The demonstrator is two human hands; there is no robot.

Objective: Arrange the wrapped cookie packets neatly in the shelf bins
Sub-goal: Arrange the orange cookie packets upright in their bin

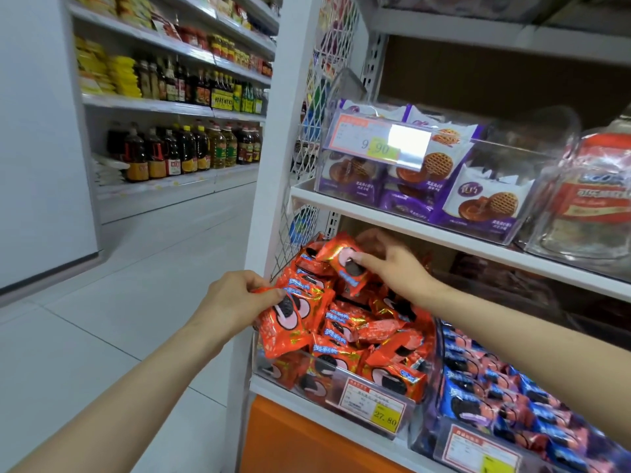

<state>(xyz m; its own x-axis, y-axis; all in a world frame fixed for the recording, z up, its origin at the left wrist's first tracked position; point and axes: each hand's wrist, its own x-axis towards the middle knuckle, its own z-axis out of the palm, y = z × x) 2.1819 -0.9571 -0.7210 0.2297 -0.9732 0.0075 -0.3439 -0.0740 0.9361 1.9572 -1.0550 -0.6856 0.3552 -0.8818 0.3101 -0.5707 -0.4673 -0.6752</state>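
While at bin (273, 365), hands (235, 302) (397, 269) around packets (346, 264).

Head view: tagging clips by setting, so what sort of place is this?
Most likely a grocery shop: price tags on clear bins of wrapped cookie packets, and shelves of oil bottles across the aisle.

bright even light, glare on price tag (408, 144)
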